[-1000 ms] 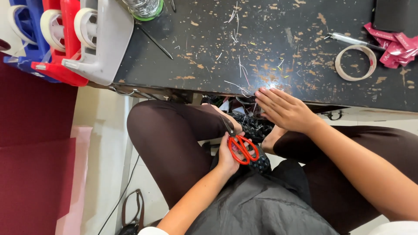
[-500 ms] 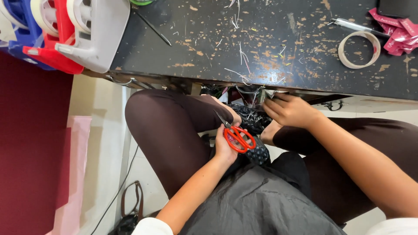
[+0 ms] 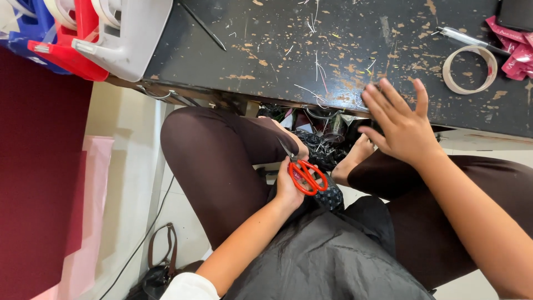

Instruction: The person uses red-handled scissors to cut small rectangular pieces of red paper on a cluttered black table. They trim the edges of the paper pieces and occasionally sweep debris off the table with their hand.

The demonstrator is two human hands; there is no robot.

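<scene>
Right hand (image 3: 402, 125) risen to the desk (image 3: 333, 50) edge, fingers spread open, left hand (image 3: 288, 178) gripping red scissors (image 3: 306, 175) in lap, tape ring (image 3: 469, 69) near.

Two hands in frame: left hand (image 3: 288, 180) at 6 o'clock, right hand (image 3: 401, 125) at 3 o'clock. One pair of red-handled scissors (image 3: 304, 173). One tape ring (image 3: 469, 69) at 2 o'clock. Three tape dispensers at 10 o'clock: blue (image 3: 30, 39), red (image 3: 75, 47), grey (image 3: 130, 36). One black worktable (image 3: 266, 61). One bag (image 3: 158, 275) at 7 o'clock.
</scene>
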